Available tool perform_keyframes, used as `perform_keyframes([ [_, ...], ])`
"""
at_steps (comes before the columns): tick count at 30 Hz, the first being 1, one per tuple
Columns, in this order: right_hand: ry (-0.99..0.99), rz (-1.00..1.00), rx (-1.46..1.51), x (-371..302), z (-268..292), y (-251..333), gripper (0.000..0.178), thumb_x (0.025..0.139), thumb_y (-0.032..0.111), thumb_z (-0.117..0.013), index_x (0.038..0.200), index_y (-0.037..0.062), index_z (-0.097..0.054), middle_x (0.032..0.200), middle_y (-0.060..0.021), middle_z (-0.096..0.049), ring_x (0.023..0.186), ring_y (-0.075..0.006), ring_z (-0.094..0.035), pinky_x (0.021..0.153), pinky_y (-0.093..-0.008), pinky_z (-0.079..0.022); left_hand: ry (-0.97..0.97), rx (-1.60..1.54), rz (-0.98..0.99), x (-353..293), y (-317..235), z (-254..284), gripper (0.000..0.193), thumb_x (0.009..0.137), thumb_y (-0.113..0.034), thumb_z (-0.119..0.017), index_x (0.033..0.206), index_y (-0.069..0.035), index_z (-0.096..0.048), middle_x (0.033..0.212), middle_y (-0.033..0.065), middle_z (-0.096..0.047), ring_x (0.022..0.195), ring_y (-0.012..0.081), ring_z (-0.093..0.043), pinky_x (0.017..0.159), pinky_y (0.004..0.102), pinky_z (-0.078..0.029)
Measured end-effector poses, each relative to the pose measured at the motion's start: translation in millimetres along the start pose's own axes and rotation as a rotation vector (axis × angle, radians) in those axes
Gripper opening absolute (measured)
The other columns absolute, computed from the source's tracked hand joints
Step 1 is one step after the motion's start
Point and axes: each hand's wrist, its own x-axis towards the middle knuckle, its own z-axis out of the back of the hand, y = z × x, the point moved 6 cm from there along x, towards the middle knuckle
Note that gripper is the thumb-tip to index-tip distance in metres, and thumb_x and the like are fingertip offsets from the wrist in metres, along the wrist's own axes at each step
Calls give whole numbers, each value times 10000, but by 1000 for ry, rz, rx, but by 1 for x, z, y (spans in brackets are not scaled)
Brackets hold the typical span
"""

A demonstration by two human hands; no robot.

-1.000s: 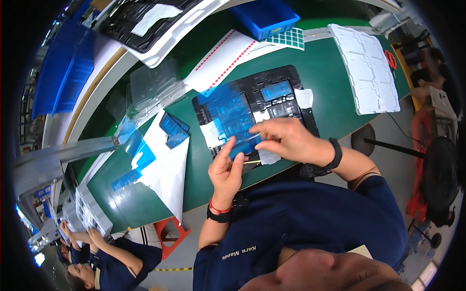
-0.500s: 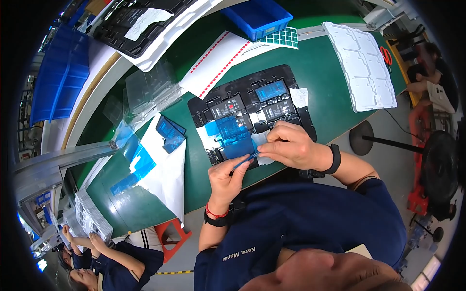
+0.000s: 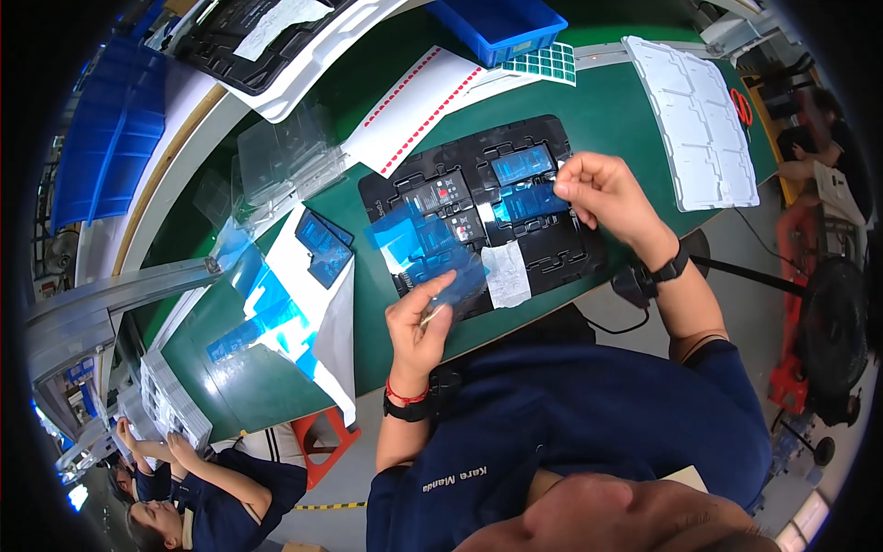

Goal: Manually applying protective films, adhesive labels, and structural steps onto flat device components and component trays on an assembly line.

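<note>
A black moulded tray (image 3: pixel 552 258) holds several flat black batteries (image 3: pixel 434 195), some covered with clear blue film. My left hand (image 3: pixel 416 329) pinches a sheet of clear blue film (image 3: pixel 463 279) over the tray's near left part. At the tray's right side, the fingertips of my right hand (image 3: pixel 602 195) are closed on the end of a blue film piece (image 3: pixel 529 201), which lies over a battery. Above that piece sits another blue-covered battery (image 3: pixel 521 165). A crumpled white paper scrap (image 3: pixel 507 276) rests on the tray between my hands.
Left of the tray, two blue-filmed batteries (image 3: pixel 324 250) and white sheet (image 3: pixel 331 336) lie on the green table (image 3: pixel 262 391). Clear plastic trays (image 3: pixel 280 161), a red-marked sheet (image 3: pixel 418 115) and a blue bin (image 3: pixel 501 32) stand beyond; a white tray (image 3: pixel 694 129) and orange scissors (image 3: pixel 740 107) are right.
My hands, earlier close together at blue film near the tray's front edge, have separated. The right moved up and right with a film piece onto a battery; the left kept film.
</note>
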Motion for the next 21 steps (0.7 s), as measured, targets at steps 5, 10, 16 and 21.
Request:
perform_keyframes([
  [5, -19, -98, -155, 18, 10, -21, 103, 856, 79, -647, 776, 39, -596, 570, 28, -533, 411, -26, -432, 353, -181, -311, -51, -15, 219, -2, 7, 2, 254, 854, 30, -600, 1105, 55, -623, 947, 68, -639, 643, 36, -526, 623, 191, -489],
  [10, 77, -142, -150, 25, 9, -30, 112, 853, 44, -643, 760, 22, -585, 571, 23, -524, 394, -23, -412, 339, -188, -302, -145, -130, 137, -6, 21, 2, 262, 847, 84, -566, 1094, 38, -639, 773, -13, -616, 528, -29, -428, 489, 130, -385],
  [16, 90, -161, -139, 28, 10, -27, 109, 830, 21, -647, 736, 9, -594, 536, 0, -528, 381, -36, -414, 328, -198, -285, -65, -82, 262, -8, 26, 2, 264, 869, 97, -522, 1124, 74, -586, 1092, 130, -616, 936, 145, -609, 806, 266, -541],
  [21, 96, -166, -148, 28, 10, -29, 111, 834, 19, -646, 737, 11, -594, 550, 6, -530, 380, -33, -409, 330, -194, -284, -132, -168, 124, -2, 15, -2, 247, 852, 87, -550, 1079, 47, -640, 869, 37, -640, 583, -4, -496, 627, 190, -526],
])
